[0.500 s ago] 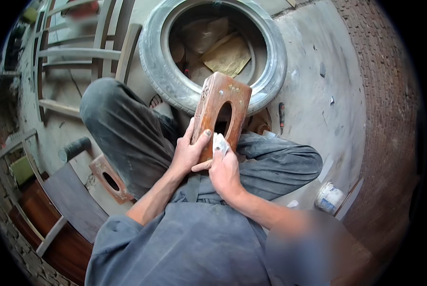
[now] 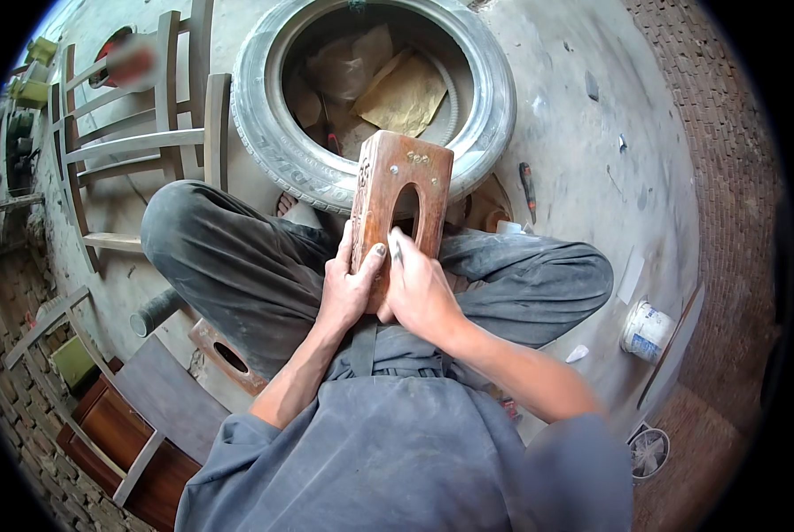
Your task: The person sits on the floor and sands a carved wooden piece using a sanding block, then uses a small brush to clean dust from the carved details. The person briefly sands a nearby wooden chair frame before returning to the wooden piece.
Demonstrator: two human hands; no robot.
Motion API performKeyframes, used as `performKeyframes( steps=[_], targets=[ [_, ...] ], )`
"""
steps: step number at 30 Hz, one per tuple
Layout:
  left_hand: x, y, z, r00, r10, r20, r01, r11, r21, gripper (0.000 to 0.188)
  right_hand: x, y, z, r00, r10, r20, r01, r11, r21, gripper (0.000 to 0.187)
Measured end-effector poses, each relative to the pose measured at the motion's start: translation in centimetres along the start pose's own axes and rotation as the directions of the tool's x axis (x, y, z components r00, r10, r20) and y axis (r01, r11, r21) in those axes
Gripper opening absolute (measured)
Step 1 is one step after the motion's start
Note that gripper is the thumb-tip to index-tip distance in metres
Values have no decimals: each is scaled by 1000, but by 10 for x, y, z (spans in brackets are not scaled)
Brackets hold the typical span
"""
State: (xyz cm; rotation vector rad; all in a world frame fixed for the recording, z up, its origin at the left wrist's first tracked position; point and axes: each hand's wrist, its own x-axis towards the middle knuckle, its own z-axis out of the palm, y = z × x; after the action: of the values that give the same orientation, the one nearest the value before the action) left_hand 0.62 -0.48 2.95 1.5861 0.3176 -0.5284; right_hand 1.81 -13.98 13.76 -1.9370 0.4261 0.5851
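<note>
Grasped wooden box (image 2: 379, 199) over lap (image 2: 388, 355), near tire (image 2: 259, 97), with left hand (image 2: 345, 285) low on side. Curled right hand (image 2: 422, 288) by oval slot (image 2: 406, 204); couldn't tell right grip's contents. Risked pivoting box under hard push, given low hold; risked scuffing slot rim through slip.

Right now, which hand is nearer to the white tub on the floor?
Right. The right hand is at the brown box's lower right, left of the white tub; the left hand, on the box's left side, is farther left.
</note>
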Motion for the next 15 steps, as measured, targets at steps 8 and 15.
performKeyframes(
  steps=[8, 15],
  targets=[
    [3, -14, -2, 1000, -27, -16, 24, 989, -146, 81, -1, 13, -1, 998, 10, 58, -8, 999, -35, 40],
    [7, -8, -5, 994, 112, -5, -110, 982, 154, 83, 63, 52, -94, 735, -415, 536, 666, 294, -685, 52]
  ],
)
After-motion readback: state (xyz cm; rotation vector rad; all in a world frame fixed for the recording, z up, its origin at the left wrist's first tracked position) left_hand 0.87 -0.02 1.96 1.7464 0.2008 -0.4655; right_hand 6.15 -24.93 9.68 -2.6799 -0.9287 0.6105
